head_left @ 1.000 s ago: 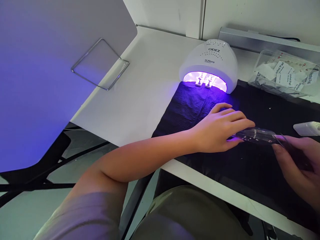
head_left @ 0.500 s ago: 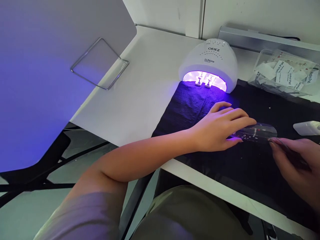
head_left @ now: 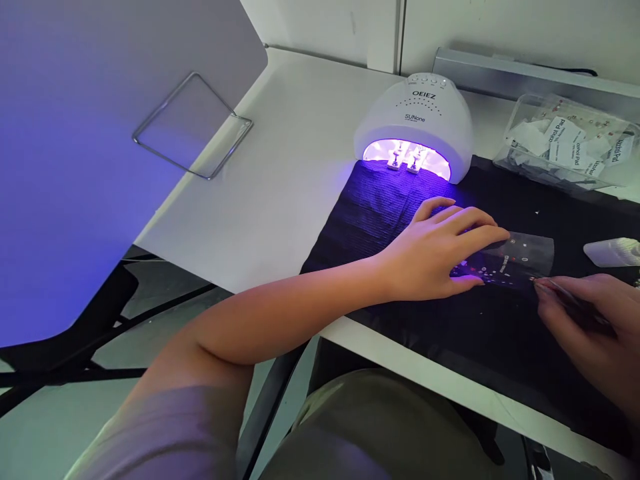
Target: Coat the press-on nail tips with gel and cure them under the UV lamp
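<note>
My left hand [head_left: 440,250] reaches across the black cloth and grips a clear sticker sheet [head_left: 533,250] by its left part, fingers along the far edge and thumb at the near one. Tiny red and white designs dot the sheet. At the right, my right hand [head_left: 595,327] is closed around slim tweezers [head_left: 565,293], whose tips touch or hover just over the sheet's near right corner. The palm hides most of the tweezers. Beyond my left hand stands a white nail lamp [head_left: 420,110], glowing violet, with two small stands [head_left: 414,160] at its opening.
Black cloth [head_left: 500,360] covers the right part of the white table [head_left: 280,167]. A clear box [head_left: 565,143] of alcohol pad packets stands at the back right. Nearer lies a white object [head_left: 613,252]. A tilted panel with a wire frame [head_left: 193,127] rises at the left.
The clear sheet, curved before, now shows more of its face and looks flatter. Both hands have shifted very slightly, and the view has moved a little.
</note>
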### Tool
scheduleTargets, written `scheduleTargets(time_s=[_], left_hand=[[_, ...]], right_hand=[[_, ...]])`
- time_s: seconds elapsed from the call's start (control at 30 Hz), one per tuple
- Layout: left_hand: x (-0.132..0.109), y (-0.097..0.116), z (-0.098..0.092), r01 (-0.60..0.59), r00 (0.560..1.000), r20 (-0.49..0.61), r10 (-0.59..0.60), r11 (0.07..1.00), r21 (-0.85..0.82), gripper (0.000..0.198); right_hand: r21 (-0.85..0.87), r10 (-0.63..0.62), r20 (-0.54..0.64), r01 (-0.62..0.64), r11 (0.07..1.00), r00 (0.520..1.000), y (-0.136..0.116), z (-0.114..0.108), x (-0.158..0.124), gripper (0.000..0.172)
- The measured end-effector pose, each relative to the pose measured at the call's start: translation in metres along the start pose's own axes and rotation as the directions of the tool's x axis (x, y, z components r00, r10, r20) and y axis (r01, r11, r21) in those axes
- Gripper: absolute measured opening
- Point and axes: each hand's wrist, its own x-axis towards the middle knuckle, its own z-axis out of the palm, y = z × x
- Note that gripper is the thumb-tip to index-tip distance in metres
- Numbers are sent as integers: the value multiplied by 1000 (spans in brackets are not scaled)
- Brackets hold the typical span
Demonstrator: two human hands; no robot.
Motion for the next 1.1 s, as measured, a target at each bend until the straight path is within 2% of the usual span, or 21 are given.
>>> scheduleTargets(time_s=[0.4, 0.6, 0.83, 1.0, 1.1], left_hand=[[-2, -3, 5, 31, 999, -33, -31, 999, 13, 61], [-3, -5, 8, 65, 997, -41, -63, 997, 42, 80], [-3, -5, 10, 79, 996, -50, -77, 996, 47, 82], [-3, -5, 11, 81, 996, -41, -79, 996, 49, 90], [-3, -6, 12, 85, 996, -38, -84, 996, 36, 94]], right_hand=[[-1, 55, 43, -55, 998, 998, 1, 1, 1, 47], [0, 60, 34, -60, 998, 998, 2, 2, 1, 46], [-32, 41, 17, -40, 999, 999, 4, 3, 1, 43], [-25, 20, -7, -21, 999, 1000, 2, 2, 4, 32], [-24, 35, -11, -35, 999, 999, 0, 1, 6, 31]])
